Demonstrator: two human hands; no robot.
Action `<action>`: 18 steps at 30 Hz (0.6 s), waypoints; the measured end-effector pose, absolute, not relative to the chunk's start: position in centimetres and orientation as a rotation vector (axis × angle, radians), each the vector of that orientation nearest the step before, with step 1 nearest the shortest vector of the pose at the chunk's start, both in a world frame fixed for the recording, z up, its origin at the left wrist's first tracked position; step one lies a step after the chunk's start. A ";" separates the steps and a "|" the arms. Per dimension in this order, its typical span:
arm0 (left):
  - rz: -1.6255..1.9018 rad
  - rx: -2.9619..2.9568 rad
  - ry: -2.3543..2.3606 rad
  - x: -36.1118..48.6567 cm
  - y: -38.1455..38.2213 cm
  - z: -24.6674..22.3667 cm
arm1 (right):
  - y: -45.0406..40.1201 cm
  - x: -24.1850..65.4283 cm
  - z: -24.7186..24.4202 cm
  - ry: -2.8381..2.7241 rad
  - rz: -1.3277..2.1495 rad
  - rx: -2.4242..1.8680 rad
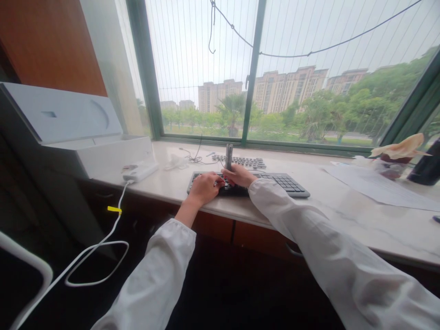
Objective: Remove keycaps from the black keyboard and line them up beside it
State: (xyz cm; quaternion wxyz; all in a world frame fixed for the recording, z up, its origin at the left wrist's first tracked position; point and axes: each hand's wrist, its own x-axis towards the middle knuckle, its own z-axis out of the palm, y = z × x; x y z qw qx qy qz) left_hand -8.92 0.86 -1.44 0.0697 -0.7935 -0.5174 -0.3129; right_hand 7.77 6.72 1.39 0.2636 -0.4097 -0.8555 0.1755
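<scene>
A black keyboard (288,183) lies near the front edge of the white counter, with my hands over its left and middle part. My right hand (240,175) is wrapped round a grey, stick-like tool (228,156) that stands upright, its lower end hidden by my fingers. Close beside it, my left hand (206,187) rests on the keyboard with fingers curled and pinched; whatever they hold is too small to tell. Rows of dark keycaps (252,162) lie just behind the keyboard.
On the left are an opened white box (103,156) and a white power strip (140,171) with its cable hanging down. A thin black cable (195,158) lies toward the window. Paper sheets (378,185) and a dark cylinder (426,165) are at the right.
</scene>
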 end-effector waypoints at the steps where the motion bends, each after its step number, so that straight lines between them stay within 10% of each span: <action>1: -0.925 -2.380 -1.563 -8.9 0.8 -1.4 | 6.8 7.6 1.2 -2.291 0.418 -1.116; 18: -0.855 -2.391 -1.547 -8.8 0.6 -1.0 | 5.6 6.9 0.8 -2.125 0.368 -1.235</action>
